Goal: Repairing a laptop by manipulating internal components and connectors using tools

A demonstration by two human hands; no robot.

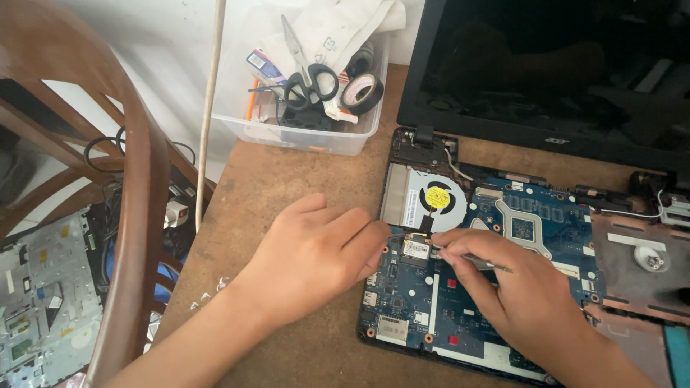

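I look down at a brown surface (287, 172) with an opened laptop (503, 287) lying on its right half. The laptop's bottom cover is off, so I see the blue board (460, 316) inside. The dark screen (553, 65) stands at the far edge of the surface.

My left hand (309, 259) rests on the surface at the left edge of the laptop. Its fingers are curled together, and the fingertips (377, 237) touch a small square card (416, 248) on the board. The card has a white label and sits at the near side of the round fan (436, 199), close to the laptop's left edge.

My right hand (510, 287) lies over the middle of the board. Its fingers are pinched tight around a thin grey tool (483, 261). The tool's tip points at the small card, and the fingertips (444, 238) of this hand are just beside the card too. I cannot tell if the tip touches the card.

The fan has a yellow sticker in its middle. At the far left corner of the surface stands a clear plastic box (302, 133). Black-handled scissors (309, 79) and a roll of black tape (363, 92) lie in it. A brown wooden chair (136, 215) stands off the left edge of the surface.
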